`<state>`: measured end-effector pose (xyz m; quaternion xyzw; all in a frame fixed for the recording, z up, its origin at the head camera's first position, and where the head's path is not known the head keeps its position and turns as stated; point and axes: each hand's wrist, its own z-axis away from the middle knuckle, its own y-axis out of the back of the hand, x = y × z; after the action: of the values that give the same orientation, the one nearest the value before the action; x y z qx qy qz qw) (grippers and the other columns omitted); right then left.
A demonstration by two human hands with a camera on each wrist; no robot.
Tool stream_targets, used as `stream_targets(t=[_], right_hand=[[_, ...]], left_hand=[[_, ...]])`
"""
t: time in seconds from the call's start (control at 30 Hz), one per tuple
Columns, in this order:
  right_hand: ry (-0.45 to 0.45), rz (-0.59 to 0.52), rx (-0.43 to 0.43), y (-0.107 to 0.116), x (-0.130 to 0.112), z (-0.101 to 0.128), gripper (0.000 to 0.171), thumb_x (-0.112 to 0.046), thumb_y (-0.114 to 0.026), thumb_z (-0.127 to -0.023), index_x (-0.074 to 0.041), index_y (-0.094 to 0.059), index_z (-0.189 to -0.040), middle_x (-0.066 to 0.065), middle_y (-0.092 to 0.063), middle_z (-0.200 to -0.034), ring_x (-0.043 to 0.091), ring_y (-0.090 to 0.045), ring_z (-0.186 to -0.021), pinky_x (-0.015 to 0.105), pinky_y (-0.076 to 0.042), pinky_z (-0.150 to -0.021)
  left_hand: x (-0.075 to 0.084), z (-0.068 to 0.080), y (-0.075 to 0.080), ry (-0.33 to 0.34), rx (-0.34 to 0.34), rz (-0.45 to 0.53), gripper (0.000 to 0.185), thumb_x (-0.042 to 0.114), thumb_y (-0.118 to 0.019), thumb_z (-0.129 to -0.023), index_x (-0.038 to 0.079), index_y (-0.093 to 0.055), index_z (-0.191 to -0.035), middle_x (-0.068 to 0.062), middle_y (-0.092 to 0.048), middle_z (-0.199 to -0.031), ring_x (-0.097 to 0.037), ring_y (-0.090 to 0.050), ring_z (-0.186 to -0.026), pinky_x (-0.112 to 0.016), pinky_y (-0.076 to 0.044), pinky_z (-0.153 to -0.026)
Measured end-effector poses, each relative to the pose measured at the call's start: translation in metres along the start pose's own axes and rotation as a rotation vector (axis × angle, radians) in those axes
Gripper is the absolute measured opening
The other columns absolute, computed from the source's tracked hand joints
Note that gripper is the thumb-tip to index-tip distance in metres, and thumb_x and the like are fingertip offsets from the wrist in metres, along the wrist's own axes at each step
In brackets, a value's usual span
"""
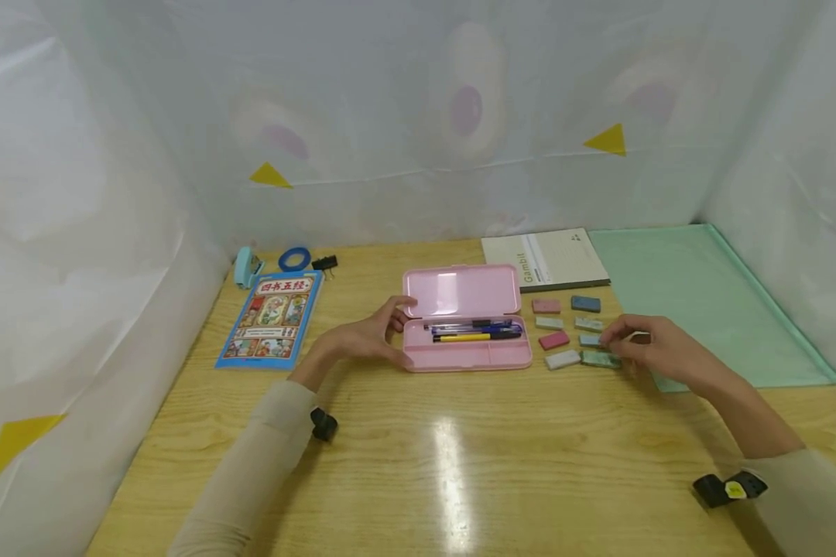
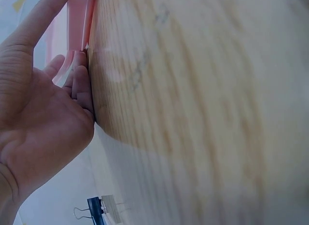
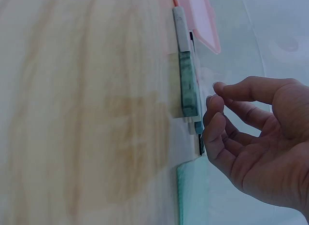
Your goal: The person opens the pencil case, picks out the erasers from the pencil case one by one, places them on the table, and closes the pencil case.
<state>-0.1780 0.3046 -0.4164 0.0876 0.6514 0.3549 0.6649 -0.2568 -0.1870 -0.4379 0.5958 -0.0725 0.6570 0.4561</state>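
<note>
A pink pencil case (image 1: 467,355) lies with its lid (image 1: 463,292) raised at the back; pens (image 1: 474,329) and a yellow marker (image 1: 470,338) are inside. My left hand (image 1: 368,333) holds its left end, thumb by the front corner and fingers near the hinge. In the left wrist view the pink wall rises beside that hand (image 2: 43,104). My right hand (image 1: 658,352) hovers at the light blue eraser (image 1: 589,340) and the green eraser (image 1: 599,359), fingers bent. In the right wrist view no object shows between the fingertips of this hand (image 3: 256,138).
Several more erasers (image 1: 553,340) lie in two columns right of the case. Behind them is a notebook (image 1: 550,259), and a green mat (image 1: 710,309) covers the right side. A book (image 1: 272,317), stapler (image 1: 247,268), blue tape roll (image 1: 295,259) and binder clip (image 1: 326,263) are at left.
</note>
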Motion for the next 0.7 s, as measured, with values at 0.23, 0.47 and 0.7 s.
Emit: stream_targets(t=[0.23, 0.47, 0.7], right_hand=[[0.026, -0.066, 0.023, -0.003, -0.016, -0.020, 0.032, -0.026, -0.054, -0.110, 0.001, -0.062, -0.126, 0.018, -0.064, -0.111, 0.027, -0.061, -0.079, 0.037, -0.052, -0.064], [0.083, -0.159, 0.075, -0.018, -0.037, -0.054, 0.039, -0.027, -0.051, -0.111, 0.002, -0.056, -0.136, 0.023, -0.062, -0.122, 0.028, -0.066, -0.097, 0.037, -0.057, -0.081], [0.050, -0.317, 0.068, -0.034, -0.051, -0.092, 0.051, -0.024, -0.046, -0.112, 0.004, -0.035, -0.154, 0.030, -0.049, -0.146, 0.042, -0.062, -0.123, 0.050, -0.051, -0.102]], left_hand=[[0.001, 0.001, 0.000, 0.008, 0.002, -0.001, 0.105, 0.020, -0.090, -0.082, 0.024, -0.018, -0.159, -0.012, -0.039, -0.133, -0.026, -0.038, -0.123, -0.041, -0.034, -0.108], [0.001, 0.003, -0.001, 0.003, 0.009, -0.013, 0.106, 0.020, -0.089, -0.083, 0.023, -0.016, -0.160, -0.013, -0.040, -0.136, -0.027, -0.039, -0.126, -0.043, -0.033, -0.112], [0.011, 0.013, -0.004, -0.024, 0.048, -0.085, 0.109, 0.022, -0.088, -0.085, 0.021, -0.010, -0.161, -0.014, -0.043, -0.143, -0.029, -0.043, -0.131, -0.046, -0.034, -0.116]])
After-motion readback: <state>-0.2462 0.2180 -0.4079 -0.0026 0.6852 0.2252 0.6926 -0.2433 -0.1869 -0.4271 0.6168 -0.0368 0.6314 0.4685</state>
